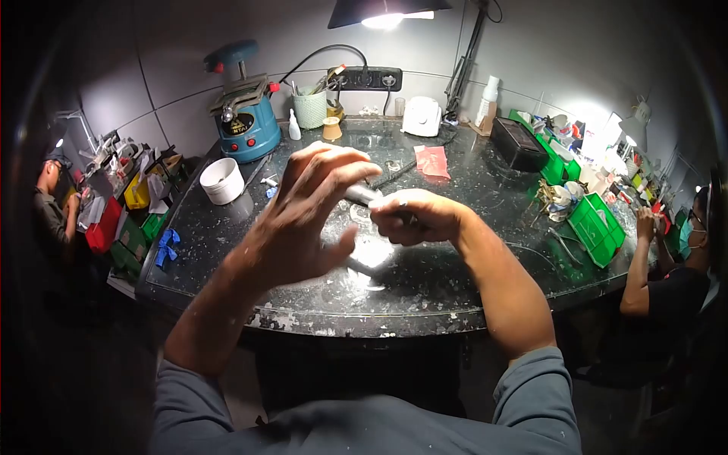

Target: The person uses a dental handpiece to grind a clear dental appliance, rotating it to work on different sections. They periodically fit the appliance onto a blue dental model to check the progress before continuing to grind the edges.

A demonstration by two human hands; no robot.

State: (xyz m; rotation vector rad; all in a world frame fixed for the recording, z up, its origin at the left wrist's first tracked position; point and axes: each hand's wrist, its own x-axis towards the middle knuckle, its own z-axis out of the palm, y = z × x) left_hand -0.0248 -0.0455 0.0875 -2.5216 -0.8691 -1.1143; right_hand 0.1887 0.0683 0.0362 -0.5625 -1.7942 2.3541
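My right hand is closed in front of me, its fingers wrapped round a short grey cylindrical tool. One end of this tool points left, toward my other hand; its exact kind is hard to make out. Raised over the bench, my left hand has curved fingers spread apart from the thumb and seems to hold nothing. Its fingertips come close to the tool, and the hand is slightly smeared by motion. Behind the hands a red sheet lies on the black bench.
A blue machine and white pot stand left. Behind are a brush cup and white device. At right sit a black box and green tray. People work at both sides; a lamp hangs above.
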